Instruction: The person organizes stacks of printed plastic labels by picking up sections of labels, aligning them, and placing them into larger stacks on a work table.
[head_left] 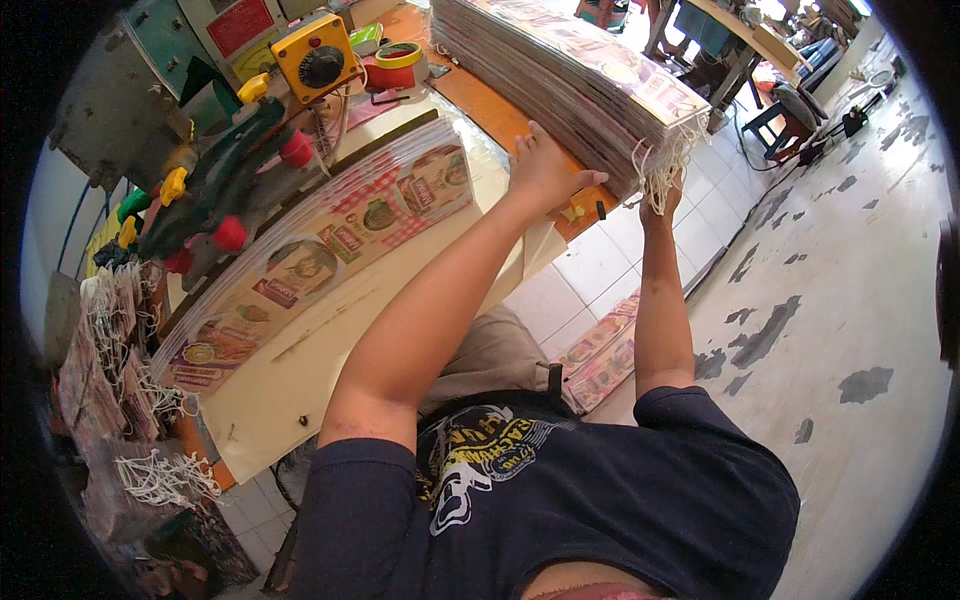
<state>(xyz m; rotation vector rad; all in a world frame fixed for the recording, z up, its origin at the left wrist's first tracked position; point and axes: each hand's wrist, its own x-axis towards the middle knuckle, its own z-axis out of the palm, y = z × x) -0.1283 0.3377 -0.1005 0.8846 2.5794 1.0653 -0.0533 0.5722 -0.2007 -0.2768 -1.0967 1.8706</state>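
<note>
A tall stack of printed plastic sheets or bags (560, 80) stands at the far end of the orange table, with loose white strings (660, 165) hanging from its right end. Against the stack's near side lies my left hand (545, 170), its thumb stretched out and its fingers apart. My right hand (660, 197) is at the stack's right end, beside the strings. The stack and strings hide most of its fingers. Left of my left forearm, another stack of printed plastic sheets (330, 245) with food pictures lies on a cream-coloured board (320, 345), under a dark machine bar.
A machine with red and yellow knobs (225, 180) and a yellow control box (318, 60) stands at the left. A roll of tape (398, 56) sits behind. Stringed bundles (110, 350) hang at the far left. More printed sheets (600, 355) lie low beside my lap. A peeling wall (830, 330) runs along the right.
</note>
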